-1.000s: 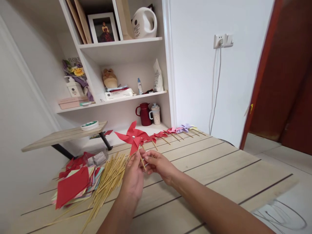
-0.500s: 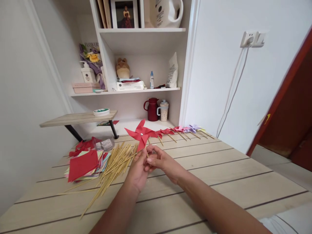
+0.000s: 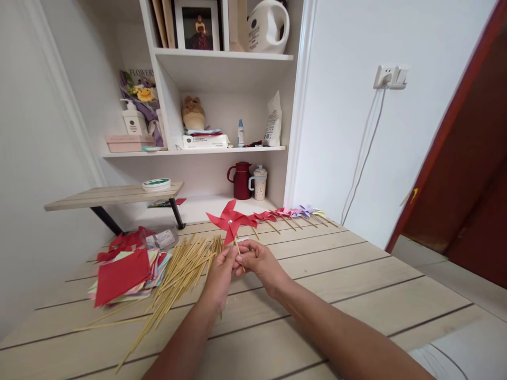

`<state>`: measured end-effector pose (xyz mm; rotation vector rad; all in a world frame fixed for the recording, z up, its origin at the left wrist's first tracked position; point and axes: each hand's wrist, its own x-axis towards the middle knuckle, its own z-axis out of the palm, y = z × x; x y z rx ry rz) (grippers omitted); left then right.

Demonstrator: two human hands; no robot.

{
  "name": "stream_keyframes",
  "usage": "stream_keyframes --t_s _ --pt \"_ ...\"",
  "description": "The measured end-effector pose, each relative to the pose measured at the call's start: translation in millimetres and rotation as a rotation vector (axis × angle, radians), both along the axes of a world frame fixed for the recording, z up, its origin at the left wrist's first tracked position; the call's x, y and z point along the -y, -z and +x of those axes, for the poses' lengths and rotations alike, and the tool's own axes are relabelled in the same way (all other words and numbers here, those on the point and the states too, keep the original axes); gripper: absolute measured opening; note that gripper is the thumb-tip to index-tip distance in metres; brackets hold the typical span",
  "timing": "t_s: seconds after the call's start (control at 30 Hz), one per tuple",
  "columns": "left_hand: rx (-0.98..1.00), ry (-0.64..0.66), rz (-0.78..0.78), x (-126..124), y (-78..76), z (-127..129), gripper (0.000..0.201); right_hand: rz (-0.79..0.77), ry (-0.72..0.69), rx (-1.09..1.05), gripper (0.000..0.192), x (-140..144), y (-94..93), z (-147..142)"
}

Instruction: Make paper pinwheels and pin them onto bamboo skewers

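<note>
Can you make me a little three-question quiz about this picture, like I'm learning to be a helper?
1. Which colour is the pinwheel in the grip of the left hand and right hand?
A) blue
B) red
C) yellow

2. True or false: the heap of loose sticks lies to the right of the right hand.

3. Fill in: on the shelf, the dark red jug stands beside a speckled, lidded ____.

Key: 1. B. 2. False, it lies on the left hand's side. 3. Cup.
</note>
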<state>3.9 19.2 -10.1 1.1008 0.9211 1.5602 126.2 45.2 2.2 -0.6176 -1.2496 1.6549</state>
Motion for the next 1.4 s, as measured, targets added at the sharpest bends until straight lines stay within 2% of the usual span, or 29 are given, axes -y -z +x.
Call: stream_keyframes --t_s 0.1,0.2,0.3,0.47,0.57,0.77,1.03,1.4 --pt "-0.265 -0.122 0.096 -1 2.8 -11 0.033 -0.027 0.084 -0.026 0.054 -6 -0.8 3" --pt "-0.488 -0.220 0.153 3 2.8 -22 0.042 -0.024 0.136 -0.025 0.051 -11 -3.5 9" --pt "-0.611 -0.284 0.211 9 1.1 -24 0.042 -0.027 0.141 -0.002 0.049 -13 -4.3 12" --pt "-0.442 -0.553 0.266 13 -6.1 -26 0.032 -0.006 0.072 0.072 0.045 -6 -1.5 9" --pt "-0.308 -0.625 0.204 6 -5.2 -38 0.031 0.017 0.019 0.107 0.042 -1 0.5 6" --pt "-0.183 -0.596 0.171 -6 7.2 -59 0.032 0.022 -0.027 0.154 0.043 2 3.8 2" --pt "-0.191 -0.518 0.175 0 1.5 -47 0.032 -0.008 -0.076 0.191 0.042 6 11.2 -4" --pt "-0.107 -0.524 0.153 0 4.5 -48 0.038 -0.006 -0.109 0.185 0.038 6 10.4 -2"
